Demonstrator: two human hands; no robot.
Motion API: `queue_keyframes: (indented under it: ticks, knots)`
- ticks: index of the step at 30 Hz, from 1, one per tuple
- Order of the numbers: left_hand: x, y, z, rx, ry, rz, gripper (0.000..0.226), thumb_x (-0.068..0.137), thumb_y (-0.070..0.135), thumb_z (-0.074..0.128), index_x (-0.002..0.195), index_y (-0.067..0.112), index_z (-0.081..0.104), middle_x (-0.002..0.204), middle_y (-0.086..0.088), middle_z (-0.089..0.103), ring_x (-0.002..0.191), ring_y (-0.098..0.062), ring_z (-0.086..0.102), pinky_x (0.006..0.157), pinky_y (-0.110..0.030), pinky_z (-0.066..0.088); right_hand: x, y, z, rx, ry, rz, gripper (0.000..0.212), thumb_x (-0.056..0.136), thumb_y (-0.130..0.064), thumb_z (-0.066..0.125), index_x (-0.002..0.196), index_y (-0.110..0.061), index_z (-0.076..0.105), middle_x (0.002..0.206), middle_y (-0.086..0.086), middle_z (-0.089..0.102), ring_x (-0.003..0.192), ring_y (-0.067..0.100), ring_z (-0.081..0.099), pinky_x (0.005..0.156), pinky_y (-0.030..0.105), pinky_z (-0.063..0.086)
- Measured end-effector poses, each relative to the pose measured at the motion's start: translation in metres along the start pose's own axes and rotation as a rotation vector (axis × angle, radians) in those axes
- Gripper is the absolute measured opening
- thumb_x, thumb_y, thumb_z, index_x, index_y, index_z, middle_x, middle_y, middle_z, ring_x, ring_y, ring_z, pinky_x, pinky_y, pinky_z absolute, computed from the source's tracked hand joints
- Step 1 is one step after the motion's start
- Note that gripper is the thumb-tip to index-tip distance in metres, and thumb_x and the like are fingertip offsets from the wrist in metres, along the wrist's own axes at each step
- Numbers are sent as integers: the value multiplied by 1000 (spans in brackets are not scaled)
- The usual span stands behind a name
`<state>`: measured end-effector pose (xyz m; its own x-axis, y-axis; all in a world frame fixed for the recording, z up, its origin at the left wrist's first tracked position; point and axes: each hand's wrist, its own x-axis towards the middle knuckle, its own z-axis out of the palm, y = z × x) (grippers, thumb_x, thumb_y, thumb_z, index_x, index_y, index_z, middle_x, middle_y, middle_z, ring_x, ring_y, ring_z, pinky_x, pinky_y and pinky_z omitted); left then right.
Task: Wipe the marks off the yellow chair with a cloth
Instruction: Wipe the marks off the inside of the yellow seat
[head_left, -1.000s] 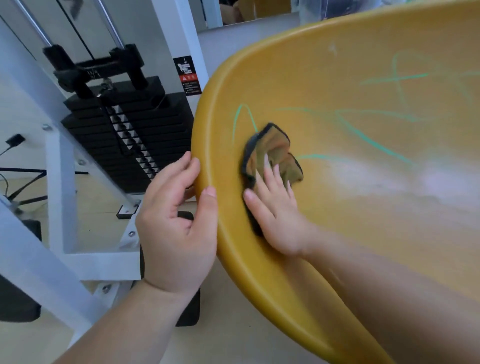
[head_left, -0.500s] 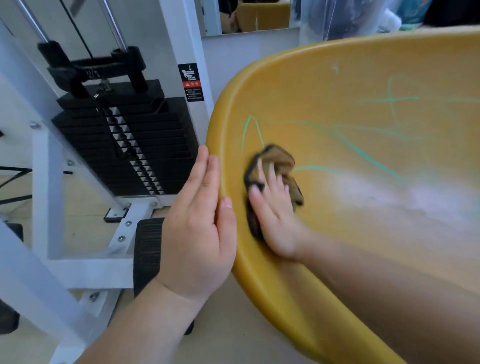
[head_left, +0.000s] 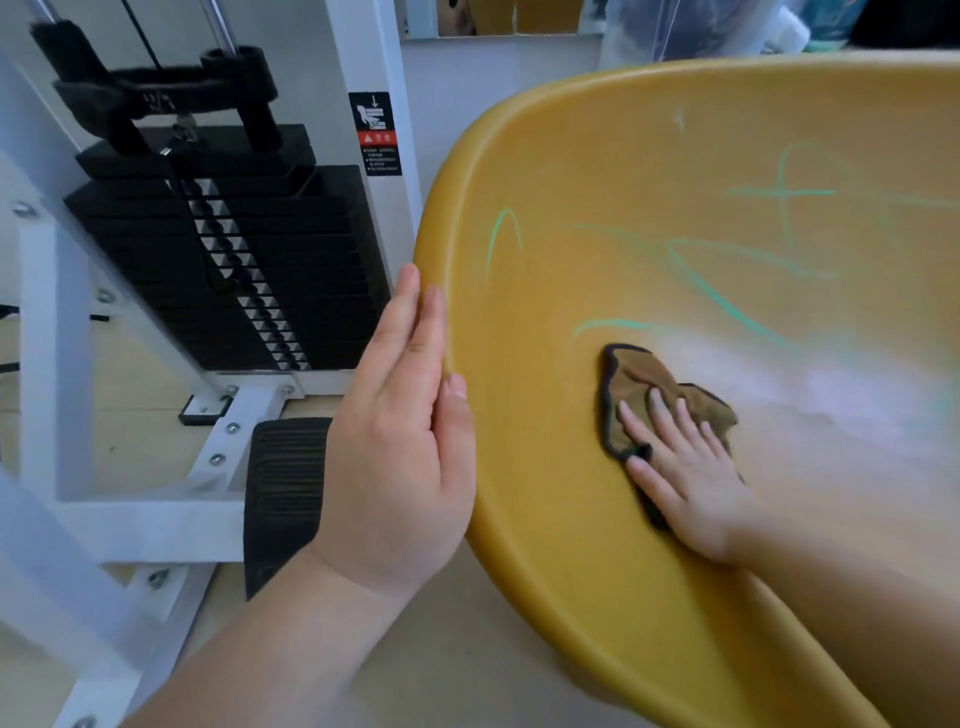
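Yellow chair: the yellow chair (head_left: 524, 519) fills the right of the view, its hollow side turned up towards the camera. The rounded rim sweeps from the top down the left and off along the bottom.
Chair's long axis: it seems to run left to right and out past the right edge. With so much cut off, I cannot say which end is the back.
Marks: and there are the green marks (head_left: 727, 306), thin loops and strokes across the upper half of the chair's hollow. A pale smeared patch (head_left: 841, 395) lies just below them.
Inside the chair: the shell cups like a bowl, and in it sits the cloth (head_left: 634, 395), brown with a dark edge and crumpled. Its length slants from upper left to lower right, just under the lowest green stroke.
Right hand: the right hand (head_left: 691, 488) lies flat on the cloth, fingers straight and spread, pressing it against the chair's inner wall.
Left hand: the left hand (head_left: 400, 457) is outside the chair at its left rim. The fingers are straight and together, the palm is against the shell, and the thumb lies along the rim's edge.
Left of the chair: a black weight stack (head_left: 156, 270) in a white frame (head_left: 374, 62), a warning label (head_left: 378, 134) on the post, and a ribbed black footplate (head_left: 280, 488) lower down.
Behind the chair's top rim: a clear plastic bag (head_left: 691, 26), its contents too blurred to name.
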<state>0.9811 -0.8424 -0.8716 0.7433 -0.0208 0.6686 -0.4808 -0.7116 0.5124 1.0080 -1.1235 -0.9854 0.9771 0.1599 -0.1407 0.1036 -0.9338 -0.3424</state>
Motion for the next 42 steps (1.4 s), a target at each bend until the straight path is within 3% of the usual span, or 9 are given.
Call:
queue_keyframes:
  ticks: [4, 9, 13, 18, 22, 27, 31, 36, 42]
  knots:
    - [-2, 3, -2, 15, -19, -13, 51, 103, 10, 43, 152, 0, 37, 164, -10, 30, 151, -7, 25, 120, -13, 19, 75, -9, -19, 174, 122, 537, 63, 103, -60, 12, 160, -41, -7, 170, 6, -14, 155, 38, -12, 123, 58, -2]
    - [0, 4, -2, 31, 18, -33, 50, 100, 8, 46, 149, 0, 44, 160, -10, 36, 148, -10, 31, 120, -15, 22, 85, -157, -41, 611, 260, -34, 66, 100, -63, 9, 159, -38, -5, 169, -4, -14, 155, 27, -14, 123, 49, -9]
    - [1, 3, -2, 37, 56, -23, 48, 99, 7, 48, 146, 0, 48, 157, -9, 41, 146, -10, 35, 119, -20, 30, 11, -133, -17, 554, 177, -381, 57, 96, -69, 5, 150, -60, -9, 163, -27, -22, 150, 4, -25, 122, 34, -15]
    - [0, 3, 1, 66, 42, 1, 48, 100, 5, 44, 147, -4, 44, 158, -15, 38, 146, -9, 31, 118, -11, 21, 19, -16, 0, 118, 60, 39, 68, 81, -83, -15, 145, -59, -9, 164, -15, -21, 154, 17, -19, 125, 43, -10]
    - [-1, 4, 0, 63, 39, 3, 49, 101, 7, 43, 149, -3, 42, 159, -15, 36, 146, -8, 29, 118, -11, 19, 54, -7, -11, 175, 107, 437, 70, 93, -71, -3, 158, -46, -4, 169, -7, -15, 155, 26, -14, 124, 54, -6]
    - [3, 3, -2, 36, 52, -11, 49, 97, 5, 48, 145, -3, 49, 157, -14, 41, 144, -12, 36, 117, -12, 24, 26, -133, -19, 479, 36, -1, 86, 83, -86, 3, 157, -45, -12, 165, -14, -25, 151, 21, -25, 122, 46, -13]
    - [6, 3, -4, 57, 26, -22, 52, 95, 9, 51, 146, -1, 48, 158, -12, 39, 145, -11, 34, 116, -7, 21, -41, -122, -14, 493, -76, -300, 67, 89, -79, 1, 150, -58, -14, 159, -29, -29, 147, 0, -31, 119, 28, -18]
    - [10, 11, -7, 113, -121, -78, 61, 101, 15, 52, 157, 9, 29, 167, -1, 19, 145, 1, 19, 109, 4, 10, -15, -31, 0, 104, -58, 98, 86, 71, -91, -15, 150, -57, -11, 165, -12, -24, 151, 19, -28, 124, 46, -12]
    - [10, 23, -9, 109, -117, -190, 63, 100, 9, 55, 158, 15, 30, 163, 12, 19, 139, 14, 15, 108, 5, 10, -24, -34, 4, 173, -91, 124, 82, 79, -82, -7, 155, -51, -13, 165, -11, -24, 151, 20, -27, 124, 47, -12]
